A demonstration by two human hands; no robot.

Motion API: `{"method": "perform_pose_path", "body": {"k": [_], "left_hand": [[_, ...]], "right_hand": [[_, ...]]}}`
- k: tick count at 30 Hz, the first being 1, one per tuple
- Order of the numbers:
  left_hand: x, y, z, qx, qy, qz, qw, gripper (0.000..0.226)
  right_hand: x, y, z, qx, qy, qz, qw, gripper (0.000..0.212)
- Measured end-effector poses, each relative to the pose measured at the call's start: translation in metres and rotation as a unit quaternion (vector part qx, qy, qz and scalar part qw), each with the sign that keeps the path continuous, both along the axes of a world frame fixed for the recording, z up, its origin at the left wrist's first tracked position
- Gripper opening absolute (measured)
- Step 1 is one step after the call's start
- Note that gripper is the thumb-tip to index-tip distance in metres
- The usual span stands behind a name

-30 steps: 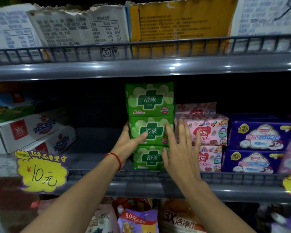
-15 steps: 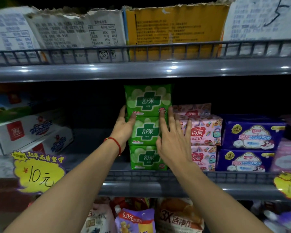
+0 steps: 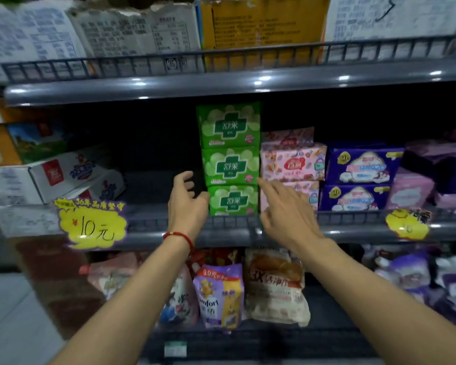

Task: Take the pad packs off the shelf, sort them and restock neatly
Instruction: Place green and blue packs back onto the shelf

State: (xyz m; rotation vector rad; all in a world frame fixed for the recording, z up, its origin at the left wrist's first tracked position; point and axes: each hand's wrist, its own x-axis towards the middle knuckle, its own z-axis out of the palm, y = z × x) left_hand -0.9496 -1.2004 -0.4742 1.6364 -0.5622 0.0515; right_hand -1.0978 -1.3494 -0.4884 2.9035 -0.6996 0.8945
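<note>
Nearest the camera, 2 bare forearms reach up toward the middle shelf (image 3: 353, 230). The left hand (image 3: 186, 204), with a red cord bracelet (image 3: 178, 237) at the wrist, hangs just left of the green pad packs (image 3: 231, 160), fingers loosely curled and holding nothing; its thumb lies at the edge of the lowest pack, though contact cannot be told. The right hand (image 3: 284, 209) is spread with straight fingers in front of the pink pad packs (image 3: 292, 163), its index fingertip at the right edge of the green stack, and it grips nothing.

The 3 green packs stand stacked upright behind the shelf's low wire rail. The pink packs sit just to their right, then 2 purple pad packs (image 3: 361, 180) stacked beside those. A yellow price tag (image 3: 91, 225) reading 10 hangs at the shelf's left front, near white cartons (image 3: 53, 177). Below, bagged goods (image 3: 221, 293) fill the lower shelf. Farther up, cardboard boxes (image 3: 263, 25) line the top shelf.
</note>
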Motion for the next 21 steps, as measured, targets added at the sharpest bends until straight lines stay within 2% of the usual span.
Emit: {"method": "perform_pose_path", "body": {"k": [3, 7, 11, 16, 19, 21], "left_hand": [[-0.033, 0.04, -0.041, 0.032, 0.002, -0.03, 0.999, 0.043], [-0.066, 0.097, -0.092, 0.06, 0.065, -0.057, 0.994, 0.042], [-0.073, 0.169, -0.141, 0.077, 0.134, -0.011, 0.988, 0.035], [-0.078, 0.263, -0.197, 0.121, 0.209, 0.1, 0.965, 0.029], [-0.092, 0.285, -0.215, 0.12, 0.238, 0.128, 0.955, 0.026], [-0.098, 0.273, -0.212, 0.109, 0.235, 0.108, 0.96, 0.025]], "right_hand": [[-0.042, 0.024, -0.029, 0.092, 0.039, -0.007, 0.995, 0.063], [-0.068, 0.067, -0.07, 0.203, 0.087, 0.012, 0.975, 0.05], [-0.044, 0.138, -0.107, 0.275, 0.201, 0.081, 0.937, 0.039], [-0.003, 0.219, -0.171, 0.344, 0.327, 0.162, 0.865, 0.032], [0.001, 0.248, -0.202, 0.388, 0.334, 0.151, 0.845, 0.033], [0.001, 0.25, -0.2, 0.405, 0.288, 0.139, 0.857, 0.033]]}}
